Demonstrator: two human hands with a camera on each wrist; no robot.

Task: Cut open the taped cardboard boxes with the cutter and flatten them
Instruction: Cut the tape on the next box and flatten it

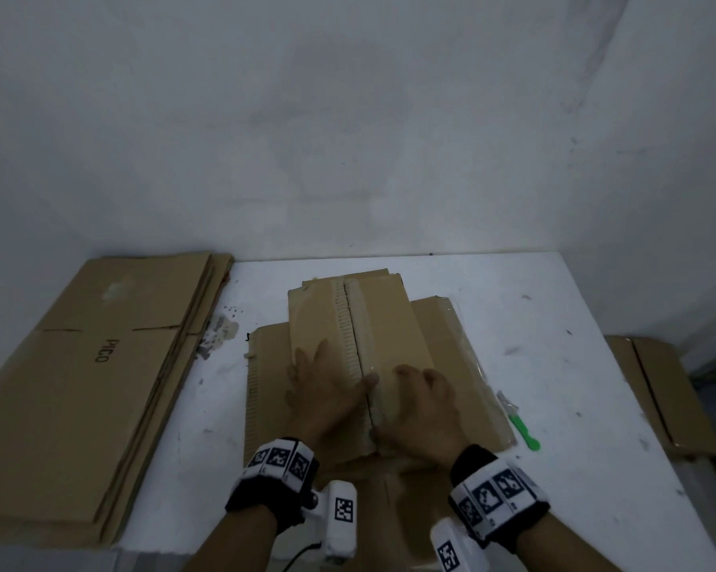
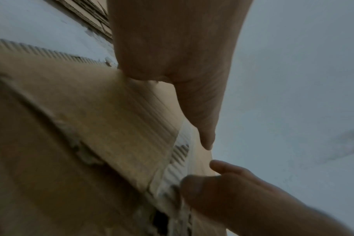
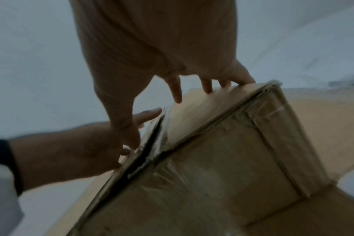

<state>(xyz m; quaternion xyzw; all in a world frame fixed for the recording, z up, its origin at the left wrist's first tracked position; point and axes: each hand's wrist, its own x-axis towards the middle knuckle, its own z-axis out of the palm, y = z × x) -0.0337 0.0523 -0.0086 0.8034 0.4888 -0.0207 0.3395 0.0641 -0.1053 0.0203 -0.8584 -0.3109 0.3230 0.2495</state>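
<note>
- The cardboard box [image 1: 360, 348] lies at the middle of the white desk [image 1: 554, 324], its top flaps meeting along a slit taped seam [image 1: 354, 324] that runs from 12 o'clock toward 6 o'clock; opened flaps spread flat on the desk at its 3 and 9 o'clock sides.
- The left hand [image 1: 319, 390] lies flat on the flap at the seam's 9 o'clock side, fingers straight and spread, its grip relaxed and holding nothing.
- The right hand [image 1: 418, 410] rests on the flap at the seam's 3 o'clock side, fingers bent down onto the cardboard; whether the thumb hooks into the seam cannot be told, so its grip stays unclear.
- The box's near end is cut off behind both wrists in the head view, and both wrist views are blurred, so the tape edges are hard to make out; the right wrist view shows a dark gap [image 3: 144, 153] between the flaps.
- The green cutter [image 1: 521, 423] lies on the desk at the box's 4 o'clock, just beside the right flap's edge, apart from either hand; its blade end is pale and unclear.
- A stack of flattened cardboard [image 1: 84, 386] fills the desk's 9 o'clock side, overhanging the near edge.
- More cardboard [image 1: 662, 394] lies beyond the desk's 3 o'clock edge, lower down and partly cut off.
- Bare desk shows between cutter and 3 o'clock edge, and at 12 o'clock up to the wall [image 1: 348, 117].
</note>
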